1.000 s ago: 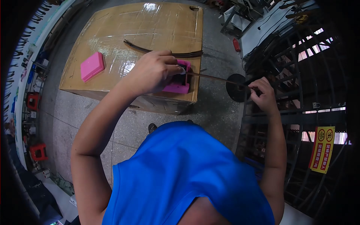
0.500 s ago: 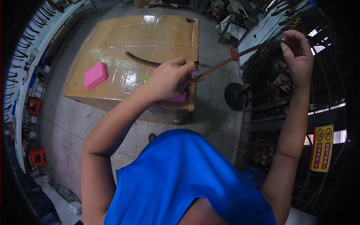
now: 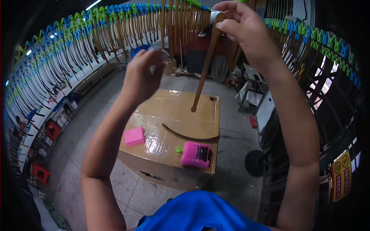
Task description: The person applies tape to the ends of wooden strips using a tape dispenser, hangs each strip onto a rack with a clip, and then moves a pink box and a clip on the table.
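A brown strap (image 3: 206,65) with a rounded tab at its lower end hangs from my right hand (image 3: 246,34). Thumb and fingers of that hand pinch its top end, up at the row of green and blue clips. My left hand (image 3: 143,77) is raised on the other side, apart from the strap. Its fingers look curled but are smeared by motion. Below, a cardboard box (image 3: 173,107) carries a second, dark curved strap (image 3: 185,135). Near its front edge lie a pink device (image 3: 195,154) with a black part and a green piece, and a pink block (image 3: 134,136).
Long rows of green and blue clips (image 3: 69,24) with many hanging brown straps (image 3: 111,32) cross overhead. Red stools (image 3: 41,173) stand at left. A round black base (image 3: 254,163) is on the floor at right, near a yellow-red sign (image 3: 341,175).
The view has tipped up to the clip rows. My left hand has let go of the strap and risen. My right hand has lifted the strap, which now hangs down.
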A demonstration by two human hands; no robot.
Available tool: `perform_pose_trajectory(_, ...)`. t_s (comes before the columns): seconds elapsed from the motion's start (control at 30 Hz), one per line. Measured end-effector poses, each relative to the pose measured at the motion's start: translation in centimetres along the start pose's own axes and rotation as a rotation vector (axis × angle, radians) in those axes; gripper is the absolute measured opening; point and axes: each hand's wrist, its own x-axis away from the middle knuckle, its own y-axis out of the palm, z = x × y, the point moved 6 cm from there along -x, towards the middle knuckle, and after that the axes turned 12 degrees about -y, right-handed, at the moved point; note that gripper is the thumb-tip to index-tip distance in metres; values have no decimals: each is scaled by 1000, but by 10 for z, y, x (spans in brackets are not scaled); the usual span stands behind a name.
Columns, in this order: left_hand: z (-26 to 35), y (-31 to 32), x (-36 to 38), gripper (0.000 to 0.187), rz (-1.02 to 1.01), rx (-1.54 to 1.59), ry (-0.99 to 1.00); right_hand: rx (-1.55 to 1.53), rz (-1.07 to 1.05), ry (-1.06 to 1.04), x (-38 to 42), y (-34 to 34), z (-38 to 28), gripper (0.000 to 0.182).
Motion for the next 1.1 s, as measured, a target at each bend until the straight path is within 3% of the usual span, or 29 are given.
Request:
perform_pose_trajectory(0.1,-36,-41,-87,23,112,16,-159,54,-5,20,-42,32,10,42)
perform_pose_trajectory(0.17,-65,-60,-142,29,194,100,-155,89,-9,51,-63,42,19,41)
perform_pose_trajectory(0.23,-73,-69,-182,34,132,289,-189,126,-14,87,-85,53,29,41)
perform_pose_trajectory(0.27,-82,-71,-203,39,55,238,-221,144,-17,106,-98,57,36,41)
perform_pose_trajectory(0.4,-90,-80,-238,39,95,222,-196,222,-29,186,-122,76,54,40)
perform_pose_trajectory(0.6,-85,-78,-249,39,144,181,-170,332,-36,324,-141,84,83,39)
perform_pose_trajectory(0.73,-71,-68,-248,39,179,136,-167,291,-65,255,-156,81,119,36)
perform_pose_trajectory(1.1,-70,-79,-226,39,225,6,-182,222,-80,212,-163,83,131,31)
